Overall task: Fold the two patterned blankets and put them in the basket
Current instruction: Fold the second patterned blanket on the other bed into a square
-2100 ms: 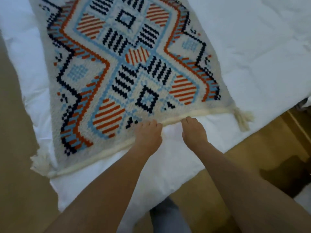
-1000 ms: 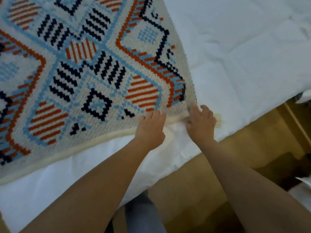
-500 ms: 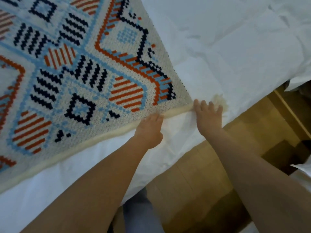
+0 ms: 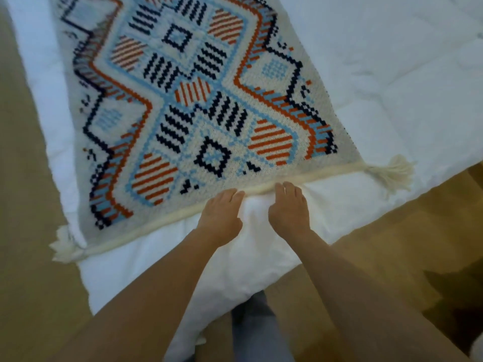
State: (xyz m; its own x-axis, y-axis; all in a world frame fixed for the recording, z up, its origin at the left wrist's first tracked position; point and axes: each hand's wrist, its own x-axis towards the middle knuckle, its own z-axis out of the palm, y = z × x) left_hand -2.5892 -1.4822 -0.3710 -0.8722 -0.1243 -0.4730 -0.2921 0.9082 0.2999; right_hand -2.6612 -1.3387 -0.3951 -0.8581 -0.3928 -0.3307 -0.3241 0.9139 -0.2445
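Observation:
One patterned blanket, cream with orange, navy and light-blue geometric shapes, lies spread flat on a white duvet. A cream hem runs along its near edge, with a tassel at the right corner and another tassel at the left corner. My left hand and my right hand lie palm down on the duvet, side by side at the middle of that hem. Their fingertips touch the hem without gripping it. No second blanket or basket is in view.
The bed's corner points toward me, and the duvet hangs over it. Tan floor runs along the left, wooden floor along the right. My grey trouser leg shows below, against the bed. A dark shape sits at the lower right.
My right hand has left the blanket's right corner by the tassel. Both hands now sit together at the middle of the near hem, and the view has swung back left over the whole blanket.

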